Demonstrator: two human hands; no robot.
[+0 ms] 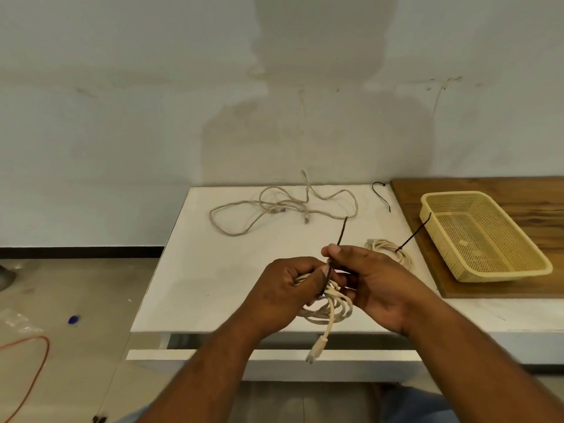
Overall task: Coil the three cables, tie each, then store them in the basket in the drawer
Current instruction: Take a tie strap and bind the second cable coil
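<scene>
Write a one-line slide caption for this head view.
Both hands, left hand and right hand, cinch a black zip tie around a coiled beige cable over the white table.

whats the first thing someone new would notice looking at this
Two hands, left hand and right hand, at the white table's near edge, cinching a dark tie around a coiled cable. Next, the yellow basket on the wooden board at right.

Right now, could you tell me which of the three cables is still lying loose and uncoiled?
The loose cable at the table's far side, sprawled in open loops. The tied coil beside the basket is bound, and the held coil is between both hands.
</scene>
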